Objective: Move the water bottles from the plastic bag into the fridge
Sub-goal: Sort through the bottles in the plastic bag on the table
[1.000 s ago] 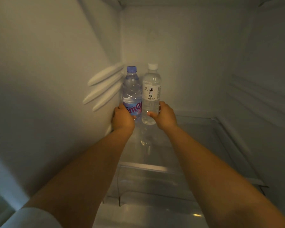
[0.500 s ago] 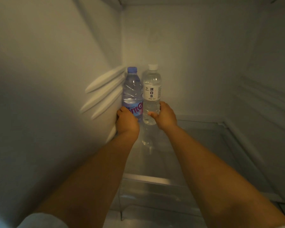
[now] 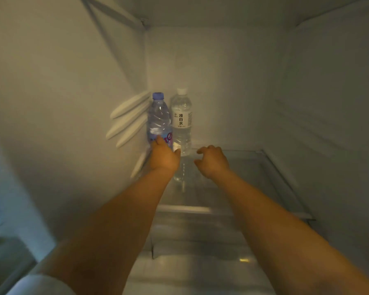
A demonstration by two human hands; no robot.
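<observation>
A clear plastic water bottle with a blue cap (image 3: 158, 118) stands upright in the back left corner of the glass fridge shelf (image 3: 254, 167), touching a clear white-capped bottle with a white label (image 3: 181, 120) to its right. The left hand (image 3: 164, 156) grips the blue-capped bottle low down. The right hand (image 3: 211, 160) hovers just right of the white-capped bottle, fingers loosely curled, holding nothing.

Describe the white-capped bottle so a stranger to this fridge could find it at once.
Look to the back left corner of the fridge's glass shelf, where two bottles stand upright side by side. The white-capped bottle is the right one, farther from the side wall. Unlike the blue-capped bottle with its purple label, it has a white label with dark characters.
</observation>
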